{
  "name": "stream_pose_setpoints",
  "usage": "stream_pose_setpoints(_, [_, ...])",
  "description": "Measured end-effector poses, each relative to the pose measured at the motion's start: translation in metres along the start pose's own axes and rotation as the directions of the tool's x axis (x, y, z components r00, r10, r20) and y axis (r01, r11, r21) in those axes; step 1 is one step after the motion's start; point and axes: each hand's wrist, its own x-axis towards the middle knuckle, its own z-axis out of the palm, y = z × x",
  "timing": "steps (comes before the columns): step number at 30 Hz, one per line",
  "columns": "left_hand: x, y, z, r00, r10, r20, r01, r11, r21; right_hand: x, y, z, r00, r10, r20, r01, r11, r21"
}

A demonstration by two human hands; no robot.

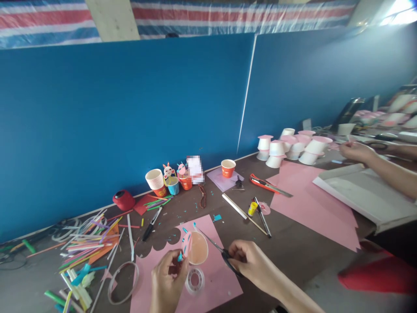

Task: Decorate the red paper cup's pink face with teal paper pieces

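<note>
Pinched in my left hand is a small pink paper cutout with blue pieces on it, held upright beside a round paper cup. My right hand grips black-handled scissors; their blades point up and left, and a small blue bit is near the tip. Under both lies a pink sheet with a scalloped upper left edge. A roll of clear tape rests on the sheet, just below the cup.
Colored straws and a large tape ring lie left. Decorated cups stand by the blue partition. An orange cutter, a white tray and stacked white cups are right, near another person's hands.
</note>
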Motion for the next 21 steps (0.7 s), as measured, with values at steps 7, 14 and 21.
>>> stream_pose_setpoints(7, [0.006,-0.006,-0.005,0.999,-0.030,0.010,0.030,1.000,-0.006,-0.004,-0.001,0.000,1.000,0.004,-0.012,-0.004,1.000,-0.014])
stream_pose_setpoints(14, [0.016,-0.014,-0.012,0.999,-0.040,-0.014,0.041,0.999,0.036,-0.005,0.001,0.000,0.999,-0.009,-0.039,0.007,0.999,-0.052])
stream_pose_setpoints(21, [0.020,-0.012,-0.013,0.999,-0.035,0.005,0.034,0.998,0.050,-0.004,-0.004,-0.004,0.996,-0.064,-0.059,0.055,0.988,-0.142])
